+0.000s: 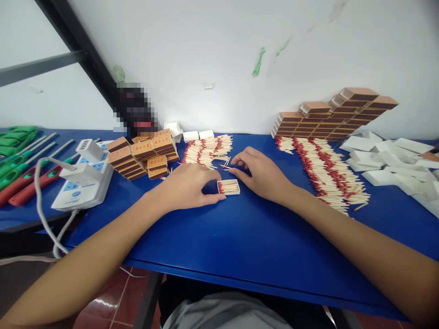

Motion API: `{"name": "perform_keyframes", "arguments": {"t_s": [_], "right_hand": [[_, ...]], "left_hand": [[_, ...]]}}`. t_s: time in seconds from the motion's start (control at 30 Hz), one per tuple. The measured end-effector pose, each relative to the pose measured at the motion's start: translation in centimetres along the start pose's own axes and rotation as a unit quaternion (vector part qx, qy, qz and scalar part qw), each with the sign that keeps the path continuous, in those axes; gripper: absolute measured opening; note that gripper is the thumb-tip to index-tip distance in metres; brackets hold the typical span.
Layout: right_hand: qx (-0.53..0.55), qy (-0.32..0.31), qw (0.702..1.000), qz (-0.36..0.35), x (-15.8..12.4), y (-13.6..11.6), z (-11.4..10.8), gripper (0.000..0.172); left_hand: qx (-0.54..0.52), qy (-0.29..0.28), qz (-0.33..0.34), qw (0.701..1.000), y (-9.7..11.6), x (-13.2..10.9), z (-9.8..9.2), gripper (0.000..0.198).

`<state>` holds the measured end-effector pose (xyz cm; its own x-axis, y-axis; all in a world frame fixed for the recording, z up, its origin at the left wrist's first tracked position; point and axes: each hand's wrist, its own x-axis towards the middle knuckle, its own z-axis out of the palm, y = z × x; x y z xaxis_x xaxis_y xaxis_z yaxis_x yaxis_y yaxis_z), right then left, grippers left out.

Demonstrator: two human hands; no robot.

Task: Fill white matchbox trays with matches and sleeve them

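Observation:
A small white matchbox tray [233, 187] lies on the blue table with red-tipped matches in it. My left hand [192, 185] is around its left end, thumb along the near side and forefinger at the far side. My right hand [255, 171] is just beyond the tray, thumb and forefinger curved with their tips slightly apart. A few loose matches [224, 163] lie right at those fingertips; whether one is touched I cannot tell. Behind them spreads a pile of matches [207, 150], partly hidden by my left hand.
Closed matchboxes [142, 148] are stacked at left, with more stacked matchboxes [329, 119] against the wall. Rows of matches [325, 171] and white trays [394, 160] lie at right. A power strip [85, 183] with a cable and several screwdrivers [27, 173] are far left.

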<state>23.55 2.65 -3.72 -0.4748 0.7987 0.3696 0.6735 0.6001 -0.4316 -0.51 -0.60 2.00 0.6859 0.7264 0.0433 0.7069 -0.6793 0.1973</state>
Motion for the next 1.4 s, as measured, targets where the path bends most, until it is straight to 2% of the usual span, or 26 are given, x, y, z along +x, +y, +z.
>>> {"name": "perform_keyframes", "arguments": {"t_s": [0.23, 0.67, 0.9, 1.07, 1.3, 1.4], "right_hand": [[-0.016, -0.03, 0.999, 0.008, 0.5, -0.2, -0.3, 0.01], [-0.051, -0.085, 0.994, 0.045, -1.2, 0.8, -2.3, 0.014], [-0.043, -0.057, 0.997, 0.04, -0.9, 0.3, -1.6, 0.016], [-0.032, -0.035, 0.998, 0.034, -0.7, 0.4, -1.3, 0.012], [-0.038, -0.069, 0.995, 0.053, -0.4, 0.2, -1.5, 0.015], [-0.032, -0.062, 0.996, 0.05, -0.6, 0.0, -1.8, 0.014]], "left_hand": [[0.005, 0.006, 0.001, 1.0, -0.2, 0.0, 0.2, 0.032], [-0.003, -0.005, -0.015, 1.0, 0.1, 0.0, -0.1, 0.032], [-0.003, -0.006, -0.017, 1.0, 0.2, -0.1, -0.2, 0.033], [-0.004, -0.004, -0.013, 1.0, 0.1, -0.1, -0.1, 0.033], [-0.001, -0.001, -0.018, 1.0, 0.0, 0.0, 0.0, 0.033], [0.002, 0.004, -0.021, 1.0, -0.1, 0.0, 0.1, 0.033]]}}
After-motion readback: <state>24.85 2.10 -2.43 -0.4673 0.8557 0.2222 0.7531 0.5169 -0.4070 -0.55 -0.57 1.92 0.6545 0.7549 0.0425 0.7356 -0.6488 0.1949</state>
